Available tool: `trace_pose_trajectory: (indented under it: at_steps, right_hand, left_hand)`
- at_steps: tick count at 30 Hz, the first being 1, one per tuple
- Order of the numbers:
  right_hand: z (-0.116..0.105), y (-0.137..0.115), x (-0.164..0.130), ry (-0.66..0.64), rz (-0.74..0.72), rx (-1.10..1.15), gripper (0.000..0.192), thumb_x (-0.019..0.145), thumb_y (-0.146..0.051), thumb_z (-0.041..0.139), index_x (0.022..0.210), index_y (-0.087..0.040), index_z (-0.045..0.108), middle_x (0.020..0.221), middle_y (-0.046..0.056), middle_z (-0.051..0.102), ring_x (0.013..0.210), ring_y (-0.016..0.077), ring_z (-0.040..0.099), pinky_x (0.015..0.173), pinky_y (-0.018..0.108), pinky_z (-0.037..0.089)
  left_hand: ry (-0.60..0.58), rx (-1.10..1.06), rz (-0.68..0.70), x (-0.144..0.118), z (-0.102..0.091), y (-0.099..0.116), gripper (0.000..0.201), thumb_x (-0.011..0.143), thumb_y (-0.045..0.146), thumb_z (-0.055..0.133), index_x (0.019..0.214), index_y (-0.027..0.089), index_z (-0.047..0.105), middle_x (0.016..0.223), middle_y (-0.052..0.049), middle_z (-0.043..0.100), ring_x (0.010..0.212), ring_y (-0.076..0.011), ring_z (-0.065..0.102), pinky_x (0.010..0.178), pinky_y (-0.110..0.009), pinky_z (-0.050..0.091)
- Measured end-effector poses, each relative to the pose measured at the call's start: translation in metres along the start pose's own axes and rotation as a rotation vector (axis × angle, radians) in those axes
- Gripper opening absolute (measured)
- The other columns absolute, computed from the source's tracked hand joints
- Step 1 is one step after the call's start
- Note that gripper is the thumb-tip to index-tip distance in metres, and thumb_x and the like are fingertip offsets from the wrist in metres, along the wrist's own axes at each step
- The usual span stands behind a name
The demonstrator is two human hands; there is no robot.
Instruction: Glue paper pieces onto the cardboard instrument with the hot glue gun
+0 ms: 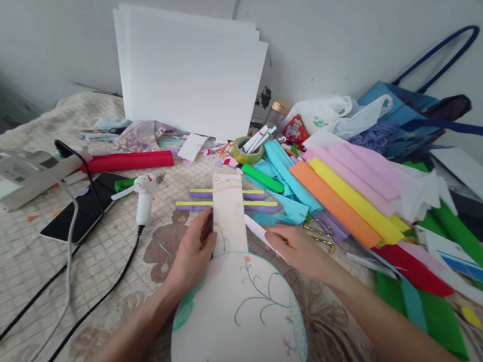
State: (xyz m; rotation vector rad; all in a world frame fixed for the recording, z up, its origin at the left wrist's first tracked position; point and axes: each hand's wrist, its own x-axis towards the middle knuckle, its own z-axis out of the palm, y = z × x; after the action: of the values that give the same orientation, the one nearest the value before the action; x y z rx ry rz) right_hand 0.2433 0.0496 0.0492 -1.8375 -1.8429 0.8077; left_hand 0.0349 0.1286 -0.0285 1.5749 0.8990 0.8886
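A flat cut-out shaped like a round-bodied stringed instrument lies before me. Its white round body [240,323] carries drawn vines, small orange flowers and blue-grey leaves. A pale neck [228,214] runs away from it, with purple-and-yellow strips [260,205] sticking out on both sides like pegs. My left hand [194,247] is closed at the neck's left edge, its fingertips partly hidden. At the other side of the neck, my right hand [297,249] pinches a slim white strip-like piece [257,231], whose tip points at the neck's right edge.
A white glue gun [145,200] stands left, its black cable trailing. Behind it are a phone [82,211] and a power strip [32,176]. Coloured paper [337,202], scissors [322,232] and a tape roll [248,150] crowd the right. White boards [192,65] lean on the wall.
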Motion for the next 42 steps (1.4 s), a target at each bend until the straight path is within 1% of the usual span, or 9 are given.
trace_pose_trajectory:
  at_steps: [5, 10, 15, 20, 27, 29, 33, 37, 42]
  right_hand:
    - [-0.008, 0.0, -0.012, -0.089, 0.015, 0.029, 0.031, 0.092, -0.024, 0.036, 0.065, -0.018, 0.049, 0.057, -0.005, 0.046, 0.056, 0.0105, 0.045, 0.055, 0.024, 0.027]
    - [-0.006, 0.005, 0.002, 0.021, 0.057, 0.017, 0.031, 0.092, -0.024, 0.035, 0.065, -0.018, 0.049, 0.056, -0.004, 0.047, 0.055, 0.0108, 0.045, 0.055, 0.024, 0.029]
    - [-0.002, -0.001, 0.008, 0.003, 0.032, -0.003, 0.032, 0.091, -0.025, 0.035, 0.063, -0.018, 0.05, 0.056, -0.003, 0.048, 0.055, 0.0113, 0.046, 0.054, 0.025, 0.03]
    - [-0.012, 0.003, -0.006, -0.156, 0.186, 0.242, 0.034, 0.092, -0.034, 0.036, 0.073, -0.017, 0.058, 0.06, -0.001, 0.055, 0.049, 0.0108, 0.048, 0.046, 0.022, 0.033]
    - [-0.015, 0.022, -0.017, -0.08, 0.233, 0.529, 0.033, 0.089, -0.039, 0.042, 0.078, -0.017, 0.063, 0.067, 0.002, 0.063, 0.05, 0.0113, 0.051, 0.041, 0.021, 0.038]
    - [-0.014, 0.025, -0.019, -0.08, 0.226, 0.557, 0.033, 0.089, -0.04, 0.043, 0.078, -0.017, 0.064, 0.07, 0.003, 0.064, 0.052, 0.0119, 0.052, 0.041, 0.021, 0.039]
    - [-0.012, 0.028, -0.02, -0.039, 0.233, 0.55, 0.034, 0.088, -0.041, 0.045, 0.077, -0.016, 0.065, 0.07, 0.004, 0.065, 0.05, 0.0119, 0.051, 0.04, 0.022, 0.038]
    - [-0.012, 0.031, -0.02, -0.032, 0.236, 0.525, 0.035, 0.088, -0.043, 0.046, 0.078, -0.016, 0.065, 0.064, 0.003, 0.061, 0.048, 0.0122, 0.05, 0.04, 0.022, 0.037]
    - [-0.012, 0.031, -0.021, -0.055, 0.213, 0.518, 0.035, 0.089, -0.043, 0.044, 0.077, -0.018, 0.064, 0.059, 0.0, 0.058, 0.049, 0.0125, 0.049, 0.041, 0.022, 0.037]
  left_hand:
    - [-0.002, 0.005, 0.011, 0.0, 0.0, 0.0, 0.052, 0.086, 0.021, 0.047, 0.136, 0.016, 0.039, 0.145, -0.012, 0.04, 0.134, -0.0242, 0.038, 0.114, -0.045, 0.028]
    - [0.007, -0.003, 0.012, 0.0, 0.0, 0.0, 0.052, 0.084, 0.021, 0.048, 0.136, 0.018, 0.041, 0.144, -0.011, 0.042, 0.133, -0.0245, 0.039, 0.113, -0.046, 0.029]
    - [0.017, -0.01, 0.027, 0.0, 0.0, -0.003, 0.053, 0.082, 0.019, 0.049, 0.135, 0.02, 0.043, 0.143, -0.009, 0.044, 0.133, -0.0259, 0.039, 0.113, -0.047, 0.028]
    - [0.01, -0.026, 0.006, -0.001, 0.0, -0.002, 0.052, 0.083, 0.02, 0.049, 0.135, 0.019, 0.042, 0.144, -0.01, 0.042, 0.134, -0.0251, 0.038, 0.114, -0.047, 0.027]
    - [-0.023, -0.13, -0.025, -0.001, -0.003, 0.002, 0.053, 0.083, 0.024, 0.051, 0.134, 0.017, 0.04, 0.144, -0.011, 0.042, 0.132, -0.0229, 0.04, 0.113, -0.041, 0.029]
    - [0.012, -0.048, -0.011, -0.001, -0.006, 0.006, 0.051, 0.084, 0.027, 0.053, 0.133, 0.019, 0.041, 0.14, -0.01, 0.045, 0.129, -0.0231, 0.044, 0.11, -0.041, 0.035]
    - [0.085, 0.351, 0.136, 0.003, -0.014, 0.024, 0.041, 0.081, 0.029, 0.059, 0.121, 0.021, 0.053, 0.122, -0.009, 0.057, 0.115, -0.0256, 0.053, 0.098, -0.044, 0.044]
    - [-0.034, 0.61, 0.282, 0.02, -0.006, 0.044, 0.034, 0.078, 0.024, 0.063, 0.112, 0.02, 0.06, 0.107, -0.01, 0.059, 0.102, -0.0268, 0.055, 0.089, -0.045, 0.046]
    - [-0.198, 0.651, 0.329, 0.048, 0.019, 0.047, 0.03, 0.07, 0.021, 0.071, 0.1, 0.015, 0.068, 0.094, -0.011, 0.061, 0.09, -0.0266, 0.057, 0.084, -0.042, 0.046]
